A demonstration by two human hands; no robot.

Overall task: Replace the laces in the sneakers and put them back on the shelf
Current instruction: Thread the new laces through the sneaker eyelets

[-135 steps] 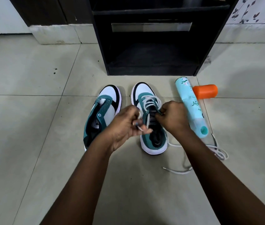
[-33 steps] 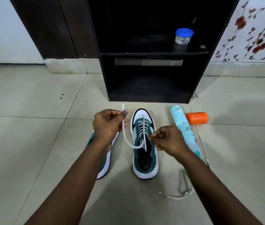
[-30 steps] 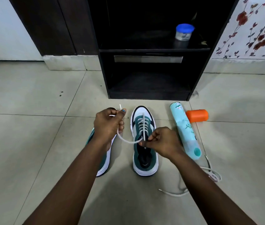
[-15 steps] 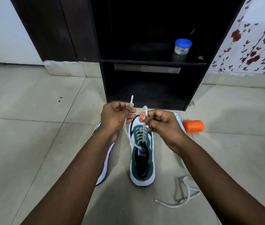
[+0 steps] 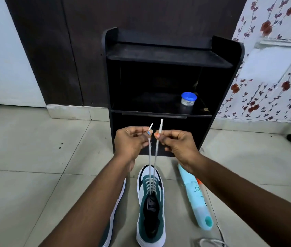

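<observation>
One end of the white lace (image 5: 149,157) is pinched between the thumb and forefinger of the left hand (image 5: 131,140), and the other end is pinched in the same way by the right hand (image 5: 176,143). Both hands are held raised, close together but not touching, in front of the lower opening of the black shelf unit (image 5: 168,56). A short stiff tip of lace is seen standing up above each pinch. From the two grips the strands are drawn down taut, nearly parallel, to the top eyelets of the laced sneaker (image 5: 151,211).

This green and white sneaker is set upright on the tiled floor (image 5: 34,175), toe toward the shelf unit, with crossed lacing visible along its front. The second sneaker (image 5: 113,216) is placed just beside it on the left and is largely hidden by the left forearm; only its white sole edge and a patch of green are visible.

To the right of the laced sneaker a light blue spray can (image 5: 194,198) is laid on its side, partly covered by the right forearm. A sliver of an orange cap (image 5: 199,182) is seen against it. A loose white lace (image 5: 210,242) is piled on the floor near the bottom edge.

On the middle shelf a small clear jar with a blue lid (image 5: 188,98) is kept. Floral wallpaper (image 5: 275,68) is seen at right.
</observation>
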